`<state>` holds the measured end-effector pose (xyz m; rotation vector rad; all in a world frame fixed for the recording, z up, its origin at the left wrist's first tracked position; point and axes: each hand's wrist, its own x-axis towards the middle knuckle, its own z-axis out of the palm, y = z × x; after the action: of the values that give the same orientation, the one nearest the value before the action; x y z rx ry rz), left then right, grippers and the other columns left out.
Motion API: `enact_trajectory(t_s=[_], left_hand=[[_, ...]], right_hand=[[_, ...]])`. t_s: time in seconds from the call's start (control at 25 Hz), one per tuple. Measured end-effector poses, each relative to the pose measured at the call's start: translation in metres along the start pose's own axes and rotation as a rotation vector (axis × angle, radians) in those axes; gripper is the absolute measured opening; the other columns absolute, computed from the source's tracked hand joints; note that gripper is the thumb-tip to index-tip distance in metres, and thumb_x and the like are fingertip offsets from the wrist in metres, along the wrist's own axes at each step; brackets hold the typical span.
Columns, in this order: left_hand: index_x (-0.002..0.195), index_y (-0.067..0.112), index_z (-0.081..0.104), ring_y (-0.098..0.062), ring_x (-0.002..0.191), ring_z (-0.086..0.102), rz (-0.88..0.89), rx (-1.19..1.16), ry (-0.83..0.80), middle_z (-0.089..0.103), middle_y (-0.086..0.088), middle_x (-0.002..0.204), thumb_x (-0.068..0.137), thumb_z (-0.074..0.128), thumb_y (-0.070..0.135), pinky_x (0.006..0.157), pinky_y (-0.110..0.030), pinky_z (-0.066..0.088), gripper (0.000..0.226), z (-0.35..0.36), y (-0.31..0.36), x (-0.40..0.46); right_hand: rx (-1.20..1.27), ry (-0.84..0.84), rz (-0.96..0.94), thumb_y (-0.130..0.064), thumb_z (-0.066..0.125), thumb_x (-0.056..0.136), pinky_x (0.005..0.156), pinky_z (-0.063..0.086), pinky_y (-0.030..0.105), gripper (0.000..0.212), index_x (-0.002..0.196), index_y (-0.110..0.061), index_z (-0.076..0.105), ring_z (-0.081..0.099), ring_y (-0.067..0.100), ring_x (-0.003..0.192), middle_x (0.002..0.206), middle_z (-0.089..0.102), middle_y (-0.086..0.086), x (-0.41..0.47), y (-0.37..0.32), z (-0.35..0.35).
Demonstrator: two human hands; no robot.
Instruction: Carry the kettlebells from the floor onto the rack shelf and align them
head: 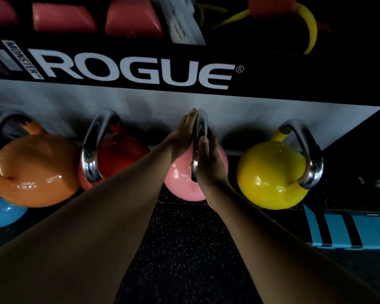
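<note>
A pink kettlebell (180, 185) with a steel handle stands in a row of kettlebells below the black rack beam (140, 69). My left hand (181, 137) lies flat against the left side of its handle. My right hand (208, 165) presses the right side, so the handle is clamped between both palms. To its left stand a red kettlebell (121, 156) and an orange kettlebell (33, 170). A yellow kettlebell (270, 174) stands to its right, handle turned rightward. My forearms hide part of the red and pink bells.
A blue kettlebell (0, 213) sits at the lower left on the speckled black floor (184, 249). A blue striped object (347, 231) lies at the lower right. The upper shelf holds pink-red weights (64, 18) and a yellow band (309, 25). A grey panel (140, 104) runs behind the handles.
</note>
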<state>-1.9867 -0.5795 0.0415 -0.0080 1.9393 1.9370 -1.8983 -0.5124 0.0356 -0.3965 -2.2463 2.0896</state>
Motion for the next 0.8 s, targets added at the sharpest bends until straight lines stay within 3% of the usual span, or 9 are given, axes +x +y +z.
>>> enact_trajectory(t_s=[0.16,0.28,0.36,0.44,0.52,0.64,0.72,0.8], left_hand=[[0.148,0.011,0.030,-0.018,0.144,0.028,0.010,0.084,0.004,0.031,-0.011,0.156,0.103,0.023,0.043,0.117,-0.027,0.019,0.056,-0.002,-0.003,0.001],[0.144,0.007,0.039,-0.020,0.140,0.036,-0.004,0.111,0.003,0.040,-0.012,0.150,0.103,0.026,0.042,0.117,-0.031,0.023,0.055,-0.004,-0.001,0.003],[0.135,0.000,0.048,-0.025,0.130,0.046,-0.027,0.082,-0.009,0.051,-0.018,0.137,0.104,0.027,0.034,0.111,-0.033,0.032,0.051,-0.003,0.005,0.003],[0.125,0.003,0.053,-0.025,0.113,0.050,-0.013,0.205,0.024,0.055,-0.017,0.121,0.104,0.032,0.030,0.100,-0.035,0.037,0.040,-0.003,0.013,0.001],[0.130,0.007,0.052,-0.023,0.111,0.052,0.044,0.397,0.075,0.057,-0.012,0.125,0.097,0.044,0.032,0.098,-0.037,0.040,0.042,-0.005,0.017,-0.008],[0.137,0.015,0.047,-0.029,0.127,0.047,0.210,0.683,0.152,0.048,-0.015,0.140,0.087,0.058,0.035,0.099,-0.031,0.037,0.055,-0.006,0.015,-0.035],[0.143,0.020,0.038,-0.033,0.139,0.032,0.320,0.970,0.157,0.037,-0.012,0.149,0.080,0.063,0.039,0.114,-0.043,0.024,0.070,-0.003,0.016,-0.061],[0.146,0.026,0.033,-0.030,0.148,0.011,0.365,1.222,0.120,0.023,-0.006,0.159,0.076,0.064,0.040,0.116,-0.060,-0.003,0.077,0.009,0.016,-0.093]], right_hand=[[-0.058,-0.019,-0.014,-0.036,0.025,0.106,0.104,0.043,0.030,0.047,0.152,-0.034,0.022,0.051,0.017,0.126,0.148,0.048,0.003,-0.002,-0.001,-0.002],[-0.109,-0.019,0.031,-0.036,0.029,0.104,0.084,0.047,0.023,0.046,0.150,-0.034,0.028,0.060,0.018,0.107,0.133,0.058,0.005,0.001,-0.008,-0.008],[-0.215,-0.039,0.048,-0.041,0.033,0.102,0.069,0.047,0.025,0.044,0.146,-0.036,0.034,0.063,0.015,0.088,0.115,0.063,0.002,0.003,-0.013,-0.017],[-0.452,-0.079,-0.004,-0.050,0.034,0.100,0.057,0.038,0.020,0.043,0.140,-0.036,0.040,0.059,0.012,0.077,0.110,0.063,0.001,0.002,-0.016,-0.031],[-0.676,-0.070,-0.106,-0.048,0.038,0.099,0.062,0.040,0.021,0.041,0.134,-0.031,0.047,0.059,0.019,0.088,0.120,0.063,0.006,0.001,-0.016,-0.049],[-0.851,-0.041,-0.179,-0.033,0.052,0.094,0.088,0.048,0.034,0.036,0.127,-0.021,0.056,0.058,0.029,0.113,0.126,0.062,0.012,-0.002,-0.016,-0.080],[-0.893,-0.046,-0.187,-0.028,0.054,0.091,0.094,0.049,0.039,0.033,0.121,-0.016,0.061,0.059,0.031,0.115,0.125,0.063,0.013,-0.013,-0.014,-0.102],[-0.985,-0.093,-0.215,-0.030,0.053,0.091,0.095,0.048,0.043,0.033,0.119,-0.015,0.062,0.058,0.033,0.117,0.125,0.063,0.014,-0.032,-0.010,-0.124]])
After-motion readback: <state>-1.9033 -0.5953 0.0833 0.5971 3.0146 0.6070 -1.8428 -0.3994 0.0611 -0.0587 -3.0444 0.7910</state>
